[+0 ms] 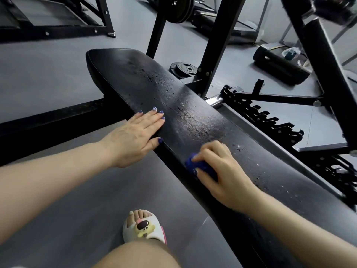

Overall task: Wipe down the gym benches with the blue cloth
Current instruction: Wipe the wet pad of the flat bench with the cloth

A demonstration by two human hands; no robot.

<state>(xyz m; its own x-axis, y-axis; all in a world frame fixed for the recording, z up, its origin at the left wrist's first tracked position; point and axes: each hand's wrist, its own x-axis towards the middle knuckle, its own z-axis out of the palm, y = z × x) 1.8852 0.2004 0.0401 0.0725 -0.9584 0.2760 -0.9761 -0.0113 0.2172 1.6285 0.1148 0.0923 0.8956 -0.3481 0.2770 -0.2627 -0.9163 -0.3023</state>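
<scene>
Bench (193,117) padding, black and speckled with pale flecks and droplets, runs diagonally from the 11 o'clock region down to 4 o'clock. The right hand (222,171), at about 5 o'clock of centre, has its fingers curled around the bunched blue cloth (201,167) and presses it onto the pad near the near edge; only a small fold of the cloth shows between the fingers and thumb. The left hand (135,136), toward 8 o'clock of centre, lies flat with fingers straight and close together, its fingertips on the pad's top and its palm over the near edge, holding nothing; the nails are painted blue. The two hands are near each other along the same edge but apart. At 6 o'clock a foot in a white slipper (144,229) with a cartoon figure stands on the grey floor (48,74), a bare knee below it. Beyond the bench at 1 o'clock a weight plate (183,69) lies flat on the floor beside a black upright (218,45), and a toothed adjustment rail (260,117) stretches toward 3 o'clock.
</scene>
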